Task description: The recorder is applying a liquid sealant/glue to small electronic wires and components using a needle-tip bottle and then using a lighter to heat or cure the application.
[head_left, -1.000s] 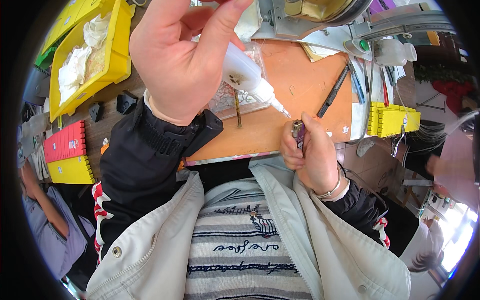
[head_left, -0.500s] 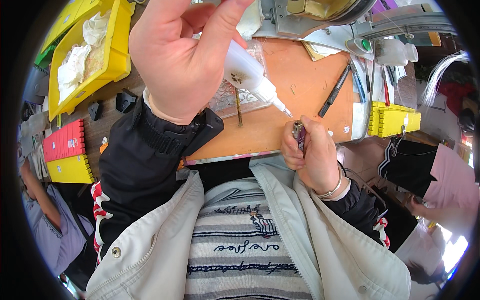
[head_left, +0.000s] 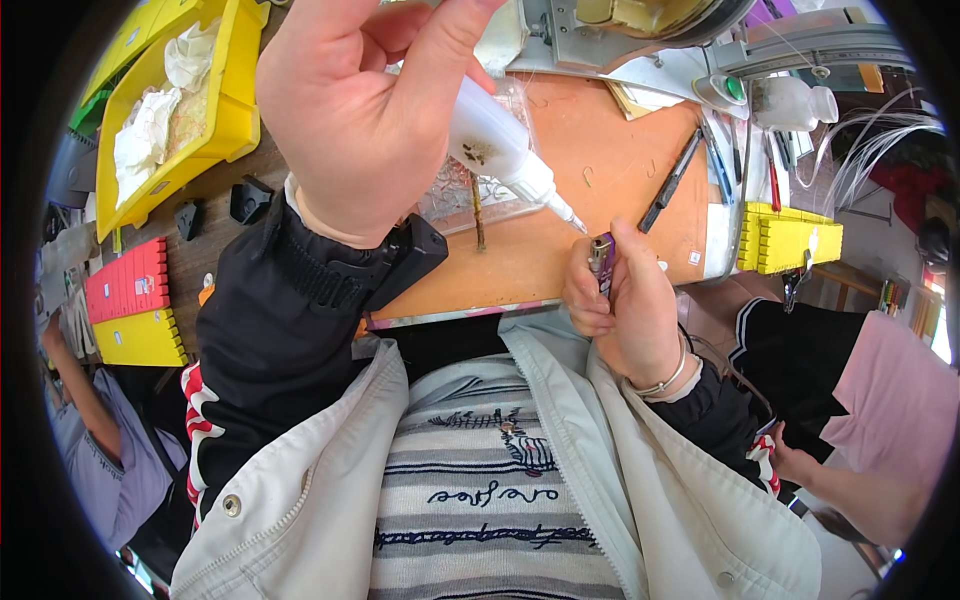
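Over orange mat point(head_left: 540, 262): left hand point(head_left: 365, 130) grips tilted bottle point(head_left: 492, 133), right hand point(head_left: 635, 310) grips lighter point(head_left: 602, 256) near nozzle point(head_left: 562, 207); close flame might warp it.

The squeeze bottle point(head_left: 497, 145) in the left hand point(head_left: 370, 120) was whitish with brown specks; the lighter point(head_left: 603, 266) in the right hand point(head_left: 630, 300) was purple; the tabletop point(head_left: 620, 165) beneath both, orange.

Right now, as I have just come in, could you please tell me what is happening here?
A person's left hand holds a white squeeze bottle tilted, its nozzle pointing down toward the right hand, which grips a purple lighter near the tip. No flame is visible. An orange board lies beneath, with a clear tray partly hidden by the bottle.
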`<state>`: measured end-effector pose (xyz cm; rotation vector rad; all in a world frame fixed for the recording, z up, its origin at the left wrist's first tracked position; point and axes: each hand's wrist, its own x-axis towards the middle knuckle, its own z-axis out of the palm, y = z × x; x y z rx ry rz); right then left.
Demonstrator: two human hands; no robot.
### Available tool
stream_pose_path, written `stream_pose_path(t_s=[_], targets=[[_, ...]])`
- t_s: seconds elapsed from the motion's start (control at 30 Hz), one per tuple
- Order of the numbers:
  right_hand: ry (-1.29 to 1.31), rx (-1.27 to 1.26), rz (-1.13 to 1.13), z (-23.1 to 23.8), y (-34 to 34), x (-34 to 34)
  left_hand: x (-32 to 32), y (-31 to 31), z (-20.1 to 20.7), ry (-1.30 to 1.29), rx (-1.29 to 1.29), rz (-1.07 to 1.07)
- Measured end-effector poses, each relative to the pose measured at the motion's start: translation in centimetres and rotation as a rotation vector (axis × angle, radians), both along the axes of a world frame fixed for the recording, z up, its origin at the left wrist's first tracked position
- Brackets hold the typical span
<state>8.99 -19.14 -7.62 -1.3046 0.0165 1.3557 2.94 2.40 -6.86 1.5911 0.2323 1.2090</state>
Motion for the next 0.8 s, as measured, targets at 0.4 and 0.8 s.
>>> stream_pose_path(t_s=[0.4, 0.8], targets=[[0.010, -0.020, 0.007, 0.2, -0.2, 0.0, -0.1, 0.1, 0.1, 0.030, 0.049, 0.023], [0.143, 0.296, -0.184, -0.4, -1.4, 0.8, -0.3, 0.4, -0.1, 0.049, 0.042, -0.009]])
